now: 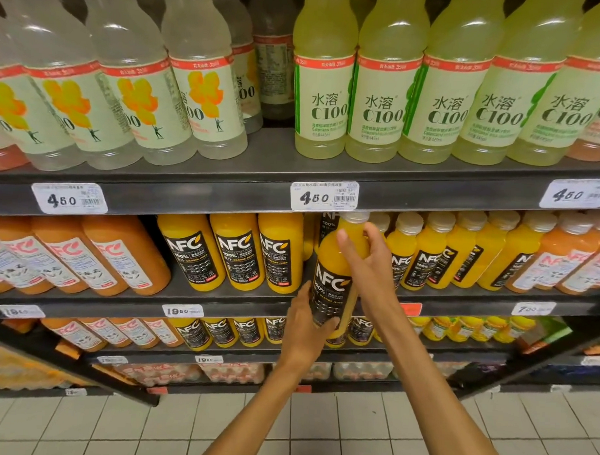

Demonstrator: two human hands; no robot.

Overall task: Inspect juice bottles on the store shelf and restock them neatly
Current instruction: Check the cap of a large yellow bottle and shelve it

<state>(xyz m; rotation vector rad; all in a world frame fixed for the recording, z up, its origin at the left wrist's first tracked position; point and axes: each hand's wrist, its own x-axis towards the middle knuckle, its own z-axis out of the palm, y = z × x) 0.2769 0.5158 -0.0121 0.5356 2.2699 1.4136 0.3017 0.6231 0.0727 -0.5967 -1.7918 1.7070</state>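
Both our forearms reach up from the bottom edge toward one orange juice bottle (334, 283) held in front of the middle shelf (221, 297).

Our left hand (307, 324) wraps the bottle low on its black NFC label, fingers curled round the base; our right hand (367, 263) grips it at the shoulder and neck, thumb on the front, just below the pale cap; the bottle stands nearly upright, tipped a little, in the gap between three large NFC bottles (236, 252) on its left and a row of smaller NFC bottles (437, 256) on its right; a 4.50 price tag (324, 196) sits just above its cap; pale green C100 bottles (385, 94) line the upper shelf; white floor tiles (149, 426) lie below.
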